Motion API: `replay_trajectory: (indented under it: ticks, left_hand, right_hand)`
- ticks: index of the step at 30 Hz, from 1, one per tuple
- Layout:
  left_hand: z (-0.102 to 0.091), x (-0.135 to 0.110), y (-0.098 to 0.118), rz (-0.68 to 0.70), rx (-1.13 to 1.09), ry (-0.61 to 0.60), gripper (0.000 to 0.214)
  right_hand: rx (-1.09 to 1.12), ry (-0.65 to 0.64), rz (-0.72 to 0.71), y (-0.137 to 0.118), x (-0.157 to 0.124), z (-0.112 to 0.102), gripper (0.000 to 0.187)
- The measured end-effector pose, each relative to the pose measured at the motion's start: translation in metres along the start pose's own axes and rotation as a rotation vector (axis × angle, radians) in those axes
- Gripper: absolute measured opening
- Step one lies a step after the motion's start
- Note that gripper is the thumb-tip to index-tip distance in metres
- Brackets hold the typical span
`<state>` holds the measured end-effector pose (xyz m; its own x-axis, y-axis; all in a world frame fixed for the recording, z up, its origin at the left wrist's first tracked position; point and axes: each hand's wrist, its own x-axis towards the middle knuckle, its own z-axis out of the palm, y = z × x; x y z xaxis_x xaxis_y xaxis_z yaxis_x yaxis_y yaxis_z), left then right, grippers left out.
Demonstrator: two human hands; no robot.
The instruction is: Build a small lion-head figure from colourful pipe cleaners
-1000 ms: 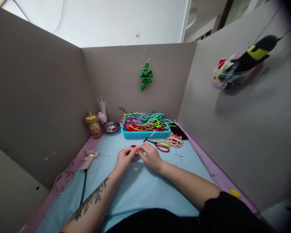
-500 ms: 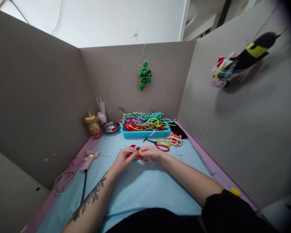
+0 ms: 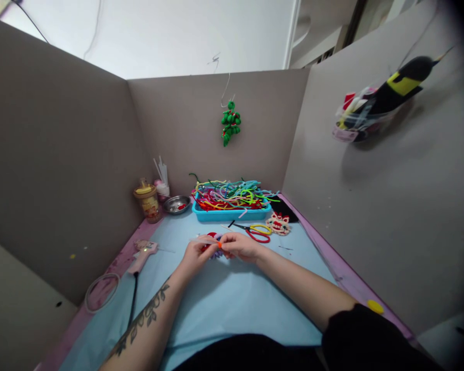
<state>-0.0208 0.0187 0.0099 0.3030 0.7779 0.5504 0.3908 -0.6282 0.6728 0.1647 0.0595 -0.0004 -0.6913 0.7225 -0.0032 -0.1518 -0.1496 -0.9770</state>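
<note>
My left hand (image 3: 195,254) and my right hand (image 3: 240,246) meet over the middle of the table, fingertips pinched together. Between them is a small bright orange piece (image 3: 220,245), too small to name its kind. A pale, translucent strip (image 3: 204,240) sticks out to the left across my left fingers; its other end is hidden. Just behind and under the fingers lies a red and purple fuzzy craft piece (image 3: 214,235), partly covered by both hands. Beyond my right hand, scissors (image 3: 258,232) with yellow and red handles lie on the blue cloth.
A blue tray (image 3: 232,216) piled with colourful pipe cleaners stands at the back. Right of it is a beaded-looking craft face (image 3: 279,224). Left are a metal bowl (image 3: 177,204), a lidded cup (image 3: 149,204) and a pink glue gun (image 3: 143,257) with its cable. Grey panels enclose three sides.
Both hands stay pinched at the orange piece with only slight finger shifts. The view has tilted a little.
</note>
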Motion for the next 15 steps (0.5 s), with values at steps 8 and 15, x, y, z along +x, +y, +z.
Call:
replay_trajectory:
  ticks: [8, 15]
  left_hand:
    - [0.001, -0.001, 0.001, -0.038, 0.018, 0.087, 0.020]
    - [0.002, 0.000, 0.002, -0.122, -0.033, 0.069, 0.022]
  right_hand:
    - [-0.194, 0.121, -0.201, -0.002, -0.002, 0.008, 0.030]
    - [-0.294, 0.167, -0.252, -0.003, -0.005, 0.011, 0.031]
